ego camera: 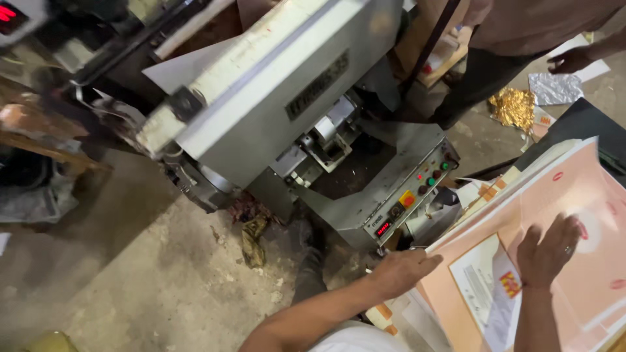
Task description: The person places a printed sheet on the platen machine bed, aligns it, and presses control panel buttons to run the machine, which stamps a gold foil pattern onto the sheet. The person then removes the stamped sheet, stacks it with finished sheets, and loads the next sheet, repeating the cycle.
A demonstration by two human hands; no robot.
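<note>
- Nearest to us, our left hand [407, 270] reaches out from the bare forearm at the bottom edge; its fingers are curled narrow over the near left edge of the stack of peach printed sheets [574, 215], seemingly pinching that edge, though we cannot tell how many sheets it holds
- Just beside it, our right hand [546, 251] lies flat on top of the stack, fingers spread wide and pressing down, a ring on one finger; it grips nothing
- The stack rests at the lower right, tilted toward us, its top sheet pale peach with red round marks and a white printed panel [486, 287] near our wrist; the edges look roughly squared but not tight
- We judge the work to be at an early handling step: the sheets are gathered under both hands, and none is in the machine yet
- Beyond the stack stands the grey machine [280, 98], its control panel [411, 195] with coloured buttons and a red readout facing us, just beside the sheets
- On the concrete floor [130, 261] by its base lies a crumpled rag [253, 238]
- Farthest off, another person's hand [570, 60] hangs above crumpled gold foil [514, 107] and silver foil [554, 88]
</note>
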